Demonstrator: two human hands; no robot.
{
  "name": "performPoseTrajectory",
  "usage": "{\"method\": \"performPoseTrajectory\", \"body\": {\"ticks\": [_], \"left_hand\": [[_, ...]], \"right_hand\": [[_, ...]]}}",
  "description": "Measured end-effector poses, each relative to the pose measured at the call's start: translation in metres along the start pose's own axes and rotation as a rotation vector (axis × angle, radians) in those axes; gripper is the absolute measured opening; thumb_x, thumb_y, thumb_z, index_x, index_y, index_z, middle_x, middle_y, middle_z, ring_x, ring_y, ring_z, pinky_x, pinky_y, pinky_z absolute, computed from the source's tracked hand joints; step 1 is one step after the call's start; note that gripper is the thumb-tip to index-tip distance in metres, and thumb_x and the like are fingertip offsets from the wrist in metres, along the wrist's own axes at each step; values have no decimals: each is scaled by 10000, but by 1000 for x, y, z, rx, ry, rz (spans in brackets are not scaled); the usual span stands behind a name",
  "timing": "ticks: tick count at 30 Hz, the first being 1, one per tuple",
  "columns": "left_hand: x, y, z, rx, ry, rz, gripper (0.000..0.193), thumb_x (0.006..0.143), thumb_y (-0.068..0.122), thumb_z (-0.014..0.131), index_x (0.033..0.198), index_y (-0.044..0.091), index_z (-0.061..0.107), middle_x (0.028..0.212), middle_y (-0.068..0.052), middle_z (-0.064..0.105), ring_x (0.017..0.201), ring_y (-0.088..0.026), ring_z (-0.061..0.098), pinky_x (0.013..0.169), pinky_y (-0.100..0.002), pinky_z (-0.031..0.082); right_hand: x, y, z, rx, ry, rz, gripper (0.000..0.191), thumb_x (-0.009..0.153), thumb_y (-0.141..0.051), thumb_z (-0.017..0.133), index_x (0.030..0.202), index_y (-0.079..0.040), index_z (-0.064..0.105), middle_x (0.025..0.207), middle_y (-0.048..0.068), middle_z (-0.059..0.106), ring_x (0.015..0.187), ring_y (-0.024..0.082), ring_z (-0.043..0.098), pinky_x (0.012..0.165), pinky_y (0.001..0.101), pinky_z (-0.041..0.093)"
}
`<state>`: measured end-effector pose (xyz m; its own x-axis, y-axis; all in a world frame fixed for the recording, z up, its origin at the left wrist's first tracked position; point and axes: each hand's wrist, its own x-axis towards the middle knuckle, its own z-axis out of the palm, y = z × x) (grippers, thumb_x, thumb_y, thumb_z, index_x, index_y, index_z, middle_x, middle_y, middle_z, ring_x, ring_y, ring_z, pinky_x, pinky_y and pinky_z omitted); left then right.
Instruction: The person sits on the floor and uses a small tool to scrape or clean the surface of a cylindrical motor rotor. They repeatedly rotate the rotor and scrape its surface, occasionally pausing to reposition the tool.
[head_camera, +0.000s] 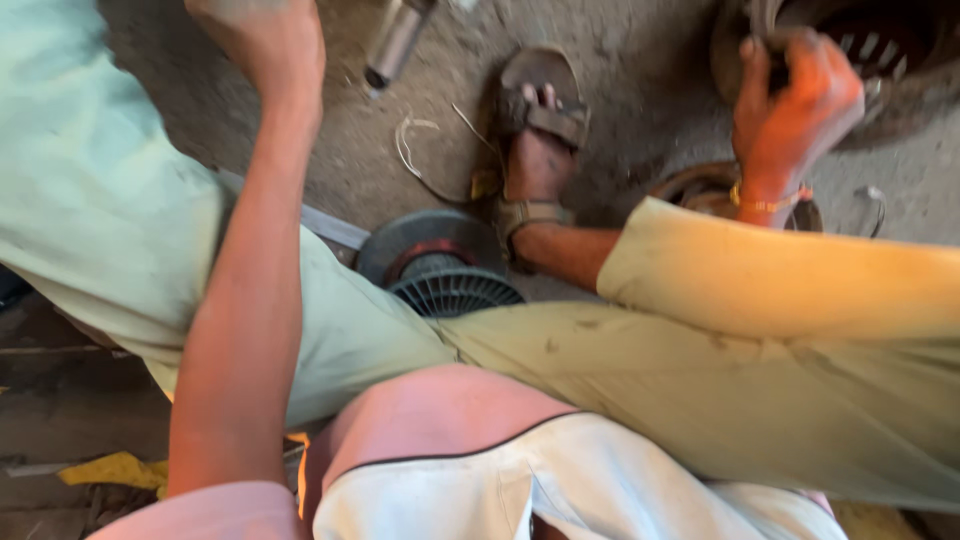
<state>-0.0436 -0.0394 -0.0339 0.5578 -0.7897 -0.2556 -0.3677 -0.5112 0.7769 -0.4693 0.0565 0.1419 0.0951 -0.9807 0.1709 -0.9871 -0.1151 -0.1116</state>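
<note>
While the left hand (262, 40) hung at the upper left of the frame, touching nothing visible, its fingers cropped so their state could not be told, the right hand (795, 105) sat at the upper right. Its fingers were clamped on the rim of the round finned metal part (880, 50), which extended right from it.

Under me is a rough, dusty concrete floor (640, 110), grey and gritty. A short metal cylinder (395, 40) lies on it near the top edge. My sandalled foot (540, 150) is planted flat on it, and a loose loop of thin wire (415, 150) lies just beside the sandal. A round finned disc (440, 265), dark with a red ring, sits on the floor close to my heel. A ribbed round metal housing (880, 60) rests at the top right corner, blurred.
</note>
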Motion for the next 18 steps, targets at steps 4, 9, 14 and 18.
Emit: {"method": "performPoseTrajectory", "body": {"ticks": [4,9,14,18], "left_hand": [[4,46,-24,-262,-127,181,213,892,68,846,884,-24,654,783,2,677,733,-77,581,708,-270,536],[12,93,-49,-281,-331,96,175,983,-14,830,978,-16,655,882,-10,698,810,-54,633,742,-253,540],[30,114,-51,-310,-482,-186,127,912,-12,742,993,1,645,890,8,692,800,-42,641,754,-212,526],[35,122,-50,-320,-573,-225,140,959,-30,750,1057,-16,650,969,-10,697,880,-56,656,823,-221,545]], "right_hand": [[0,4,8,-43,-37,73,124,896,2,798,984,-27,716,959,128,707,903,341,678,775,389,510],[-3,9,20,-78,-71,141,114,922,14,798,1001,-41,736,932,119,693,822,306,669,745,376,512],[2,8,29,-92,-82,163,104,969,41,795,1036,-29,756,886,110,667,720,252,597,641,330,445],[5,4,33,-108,-86,218,102,974,47,821,1026,-24,770,818,97,630,644,205,520,592,309,385]]}}
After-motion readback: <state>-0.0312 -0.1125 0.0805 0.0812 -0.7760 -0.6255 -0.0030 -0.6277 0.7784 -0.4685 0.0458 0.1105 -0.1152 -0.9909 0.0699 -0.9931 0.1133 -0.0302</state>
